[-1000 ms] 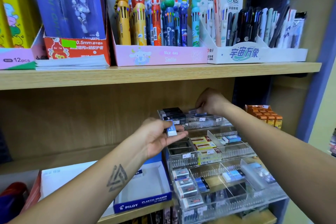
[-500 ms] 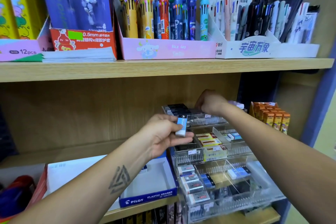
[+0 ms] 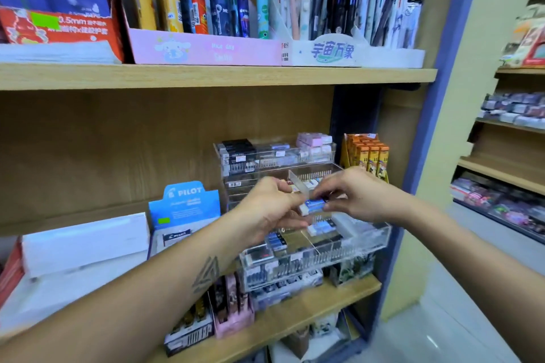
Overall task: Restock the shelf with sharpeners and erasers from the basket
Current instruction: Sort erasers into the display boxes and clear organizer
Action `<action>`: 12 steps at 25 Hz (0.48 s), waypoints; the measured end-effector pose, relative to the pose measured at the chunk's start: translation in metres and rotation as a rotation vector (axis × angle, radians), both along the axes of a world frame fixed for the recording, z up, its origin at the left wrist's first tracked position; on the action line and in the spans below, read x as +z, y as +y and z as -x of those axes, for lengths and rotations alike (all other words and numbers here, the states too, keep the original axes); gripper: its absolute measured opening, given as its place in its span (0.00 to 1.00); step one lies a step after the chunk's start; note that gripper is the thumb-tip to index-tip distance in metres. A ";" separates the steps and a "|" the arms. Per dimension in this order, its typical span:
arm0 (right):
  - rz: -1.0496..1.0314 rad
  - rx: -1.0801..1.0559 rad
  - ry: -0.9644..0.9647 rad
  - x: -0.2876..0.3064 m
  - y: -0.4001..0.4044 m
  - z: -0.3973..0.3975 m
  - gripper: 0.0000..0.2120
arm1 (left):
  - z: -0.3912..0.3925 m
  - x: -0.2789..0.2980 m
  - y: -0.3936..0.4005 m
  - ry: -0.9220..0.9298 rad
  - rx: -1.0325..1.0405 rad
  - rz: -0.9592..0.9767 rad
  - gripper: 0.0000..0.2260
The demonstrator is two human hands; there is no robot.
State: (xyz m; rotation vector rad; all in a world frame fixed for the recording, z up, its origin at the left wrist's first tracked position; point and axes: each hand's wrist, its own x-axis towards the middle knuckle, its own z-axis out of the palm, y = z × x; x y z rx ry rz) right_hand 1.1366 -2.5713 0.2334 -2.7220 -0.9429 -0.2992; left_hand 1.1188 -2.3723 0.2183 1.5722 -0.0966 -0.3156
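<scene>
A small white eraser with a blue sleeve is held between both hands in front of a tiered clear acrylic organizer on the wooden shelf. My left hand holds its left end. My right hand pinches its right end with fingertips. Another blue-and-white eraser lies in the organizer's front tier just below. Black erasers and pink erasers fill the top tier. The basket is out of view.
A blue Pilot eraser box stands left of the organizer, orange boxes to its right. The upper shelf carries pen displays. Small cartons sit at the lower shelf's front edge. Another shelving unit stands across the aisle, right.
My right hand left the organizer's top tier and came down to the eraser in my left hand. Both hands now hold it, lower and further forward. The camera view shifted right.
</scene>
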 end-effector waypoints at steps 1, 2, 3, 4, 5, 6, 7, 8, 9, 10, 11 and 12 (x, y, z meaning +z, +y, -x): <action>0.070 -0.065 -0.028 -0.004 -0.009 0.001 0.12 | 0.001 -0.007 -0.005 -0.098 -0.018 -0.132 0.13; 0.139 -0.130 -0.045 -0.007 -0.016 0.002 0.12 | -0.001 -0.017 -0.007 -0.275 -0.048 -0.325 0.09; 0.200 -0.188 -0.042 -0.010 -0.021 0.002 0.11 | -0.003 -0.025 -0.007 -0.468 -0.106 -0.516 0.04; 0.245 -0.231 -0.021 -0.012 -0.023 0.001 0.11 | -0.001 -0.032 -0.006 -0.623 -0.186 -0.682 0.03; 0.276 -0.253 0.008 -0.015 -0.022 0.000 0.12 | -0.001 -0.039 -0.004 -0.714 -0.268 -0.811 0.07; 0.292 -0.258 0.035 -0.018 -0.020 -0.001 0.12 | 0.000 -0.046 -0.003 -0.752 -0.340 -0.891 0.10; 0.304 -0.254 0.061 -0.022 -0.017 -0.002 0.12 | 0.001 -0.050 -0.001 -0.771 -0.385 -0.926 0.10; 0.314 -0.244 0.077 -0.026 -0.014 -0.002 0.12 | 0.002 -0.053 0.000 -0.785 -0.405 -0.932 0.09; 0.325 -0.237 0.084 -0.031 -0.012 -0.004 0.12 | 0.002 -0.053 0.001 -0.794 -0.409 -0.922 0.07; 0.330 -0.235 0.089 -0.035 -0.011 -0.005 0.12 | 0.001 -0.055 0.001 -0.792 -0.398 -0.908 0.06; 0.336 -0.237 0.101 -0.038 -0.010 -0.007 0.11 | 0.000 -0.056 0.002 -0.780 -0.389 -0.892 0.05; 0.343 -0.236 0.111 -0.040 -0.008 -0.008 0.11 | 0.000 -0.057 0.002 -0.762 -0.379 -0.876 0.04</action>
